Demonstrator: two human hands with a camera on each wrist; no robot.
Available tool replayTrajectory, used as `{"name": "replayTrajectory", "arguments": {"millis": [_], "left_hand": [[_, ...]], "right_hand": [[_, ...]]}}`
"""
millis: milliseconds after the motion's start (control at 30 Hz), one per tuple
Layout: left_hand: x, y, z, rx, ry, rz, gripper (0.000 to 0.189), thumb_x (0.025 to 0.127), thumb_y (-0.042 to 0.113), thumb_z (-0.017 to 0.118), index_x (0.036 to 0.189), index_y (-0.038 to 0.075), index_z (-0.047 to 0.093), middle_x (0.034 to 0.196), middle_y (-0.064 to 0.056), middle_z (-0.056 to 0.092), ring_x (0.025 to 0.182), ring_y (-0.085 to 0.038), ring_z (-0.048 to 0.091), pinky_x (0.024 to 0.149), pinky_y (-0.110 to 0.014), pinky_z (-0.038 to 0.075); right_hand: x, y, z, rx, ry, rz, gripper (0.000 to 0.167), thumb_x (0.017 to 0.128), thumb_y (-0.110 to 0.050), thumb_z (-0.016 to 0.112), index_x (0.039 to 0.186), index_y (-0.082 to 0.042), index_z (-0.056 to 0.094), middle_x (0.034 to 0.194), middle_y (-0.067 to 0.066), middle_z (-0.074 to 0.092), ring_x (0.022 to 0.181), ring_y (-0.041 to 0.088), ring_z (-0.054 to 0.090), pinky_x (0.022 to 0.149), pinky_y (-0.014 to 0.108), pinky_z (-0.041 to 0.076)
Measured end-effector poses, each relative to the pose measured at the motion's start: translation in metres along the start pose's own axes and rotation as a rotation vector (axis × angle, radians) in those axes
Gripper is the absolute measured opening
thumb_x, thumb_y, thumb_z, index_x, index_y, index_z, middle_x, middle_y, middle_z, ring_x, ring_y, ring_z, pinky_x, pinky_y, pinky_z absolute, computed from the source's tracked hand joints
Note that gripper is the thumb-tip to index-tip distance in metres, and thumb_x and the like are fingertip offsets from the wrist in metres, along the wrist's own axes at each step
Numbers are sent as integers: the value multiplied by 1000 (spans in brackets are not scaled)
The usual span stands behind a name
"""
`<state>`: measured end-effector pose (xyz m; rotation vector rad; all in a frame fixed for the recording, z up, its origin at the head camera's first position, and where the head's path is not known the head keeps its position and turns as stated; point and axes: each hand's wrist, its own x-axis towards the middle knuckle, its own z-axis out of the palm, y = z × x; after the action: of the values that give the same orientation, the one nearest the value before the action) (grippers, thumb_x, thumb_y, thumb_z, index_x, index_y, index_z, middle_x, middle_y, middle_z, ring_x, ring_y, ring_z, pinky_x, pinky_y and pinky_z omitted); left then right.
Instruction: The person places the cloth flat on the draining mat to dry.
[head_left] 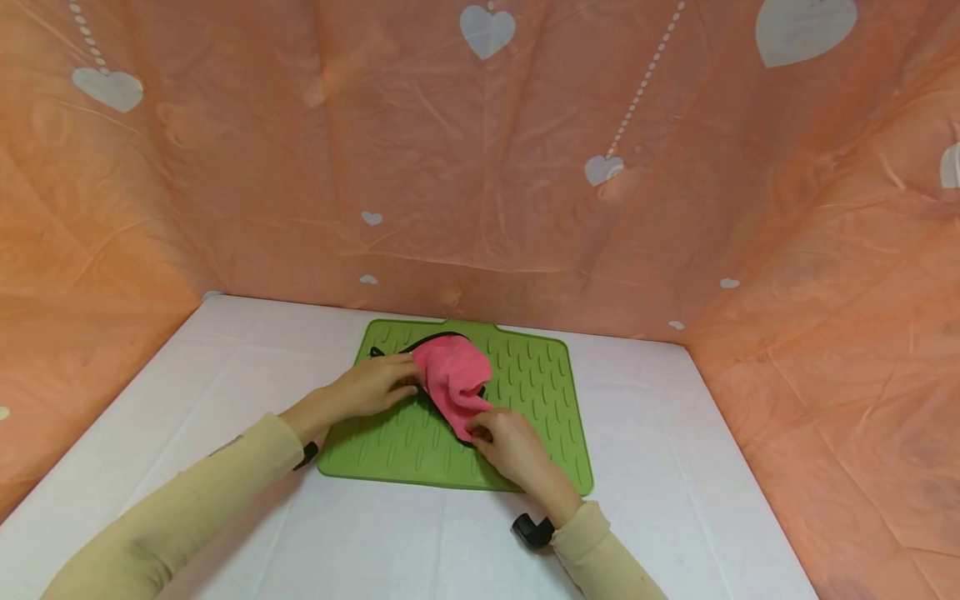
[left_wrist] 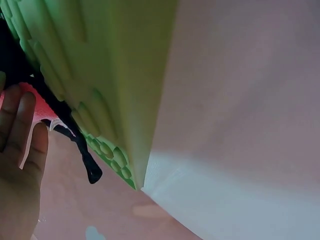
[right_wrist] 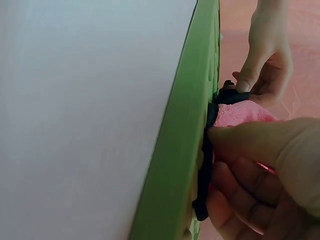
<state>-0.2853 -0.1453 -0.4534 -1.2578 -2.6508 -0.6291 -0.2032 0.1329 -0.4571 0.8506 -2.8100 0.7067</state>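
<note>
Cloth point(head_left: 453, 367), pink and fleecy with black edging point(head_left: 431, 336), sits bunched on a green ridged drying mat point(head_left: 408, 468), left of the mat's centre. A person in beige sleeves point(head_left: 202, 483) works on it with both bare hands.

The left hand point(head_left: 371, 385) reaches the cloth's left end; the right wrist view shows its thumb and fingers pinching the black edging there. Beside these fingers, a black hanging loop point(left_wrist: 92, 170) dangles free. The right hand point(head_left: 517, 450) pinches the near corner between thumb and curled fingers, low against the mat. Between the two grips the cloth rises in a soft hump with folds. Holding the bound edge at two separate places probably gives control over the limp fabric, and the mat's raised ridges may help stop it sliding.

The mat lies flat on a white-covered table point(head_left: 247, 375), roughly in front of the person, likely so both hands reach it easily. Behind hangs an orange curtain point(head_left: 420, 150) printed with pale hearts point(head_left: 487, 32).

No brand or writing can be read. A small whitish scrap point(left_wrist: 56, 123) near the loop might be a label, but it is too blurred to tell.
</note>
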Motion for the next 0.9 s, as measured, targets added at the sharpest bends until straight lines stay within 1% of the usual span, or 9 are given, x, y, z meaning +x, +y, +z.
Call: {"name": "replayTrajectory", "arguments": {"millis": [67,167,267,400,500,567,633,767,900], "left_hand": [[-1,0,-1,-14,2,-17,13,99,11,71,112,12,73,110,0,68,103,-19,69,91,-41,58],[-3,0,-4,-31,12,-52,13,101,12,70,114,13,73,111,0,69,105,-19,69,93,-42,57],[-4,0,-8,-52,43,-83,13,101,12,69,114,12,73,110,1,69,104,-20,68,92,-43,57],[-5,1,-14,-90,73,-113,13,101,12,69,114,10,73,109,0,69,103,-20,67,90,-43,57],[-6,2,-16,-102,70,-127,13,101,14,69,114,11,72,109,1,68,102,-20,68,90,-43,58],[-9,1,-17,-100,69,-135,14,101,13,69,114,12,72,110,1,68,103,-20,68,89,-43,58],[-12,-1,-19,-99,79,-136,14,101,12,69,115,11,73,109,1,69,102,-20,68,89,-44,58],[-21,-7,-26,-90,110,-145,16,99,8,71,114,11,74,107,0,70,101,-21,68,88,-45,57],[-30,-14,-35,-67,145,-146,16,97,5,72,112,11,74,107,0,70,101,-22,68,89,-47,57]], "right_hand": [[0,0,0,-4,-9,-4,17,88,1,78,102,-7,81,94,3,76,85,16,70,74,30,58],[1,0,-1,-13,-31,-3,20,87,-5,82,107,-6,80,97,3,76,89,17,70,77,32,58],[1,1,0,-11,-47,7,25,86,-10,85,110,-6,79,103,5,74,94,20,71,83,36,59],[0,2,1,12,-29,17,20,88,-7,82,108,-3,79,105,8,73,98,25,71,85,42,59],[0,3,0,18,-10,24,16,90,-4,79,106,-3,79,106,10,73,100,28,71,85,44,59],[-1,3,-1,19,1,30,15,92,-6,78,106,-4,80,107,9,74,102,28,72,86,44,59],[-1,2,-2,21,12,30,15,93,-9,78,107,-6,80,107,7,74,100,26,71,84,42,59],[-1,-4,-6,52,20,10,18,93,-13,78,110,-9,81,105,4,74,91,18,69,76,34,57],[-1,-16,-10,100,-26,-8,20,93,-15,78,112,-10,80,101,0,73,83,10,62,71,25,51]]}}
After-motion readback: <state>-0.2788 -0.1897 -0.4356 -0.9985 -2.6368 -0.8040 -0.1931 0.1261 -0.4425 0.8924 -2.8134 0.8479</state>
